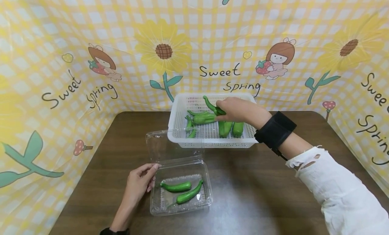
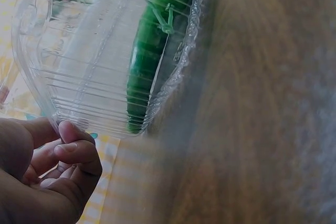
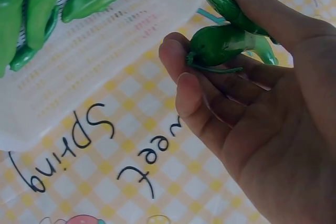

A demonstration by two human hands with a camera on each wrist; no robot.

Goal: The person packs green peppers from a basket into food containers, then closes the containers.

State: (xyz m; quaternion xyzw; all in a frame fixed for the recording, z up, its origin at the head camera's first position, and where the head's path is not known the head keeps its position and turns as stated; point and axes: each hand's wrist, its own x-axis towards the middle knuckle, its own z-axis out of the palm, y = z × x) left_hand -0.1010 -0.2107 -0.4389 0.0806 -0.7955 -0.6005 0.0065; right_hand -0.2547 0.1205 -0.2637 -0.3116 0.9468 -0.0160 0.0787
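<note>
My right hand (image 1: 224, 114) reaches into a white perforated basket (image 1: 209, 140) and grips two green peppers: a long thin curved one (image 1: 212, 106) (image 3: 218, 1) and a plump one (image 1: 204, 118) (image 3: 223, 43), held between thumb and fingers (image 3: 184, 85). Several more green peppers (image 1: 226, 128) lie in the basket. My left hand (image 1: 151, 176) (image 2: 68, 150) rests against the left side of an open clear plastic clamshell box (image 1: 170, 208) (image 2: 79, 51), its fingers loosely curled and touching the wall. Two green peppers (image 1: 177, 186) (image 1: 189, 194) lie inside the box.
Everything stands on a dark brown wooden table (image 1: 258, 191). A yellow checked cloth printed with sunflowers and "Sweet Spring" (image 1: 218, 73) walls in the back and both sides. The box's clear lid (image 1: 170, 144) stands open towards the basket.
</note>
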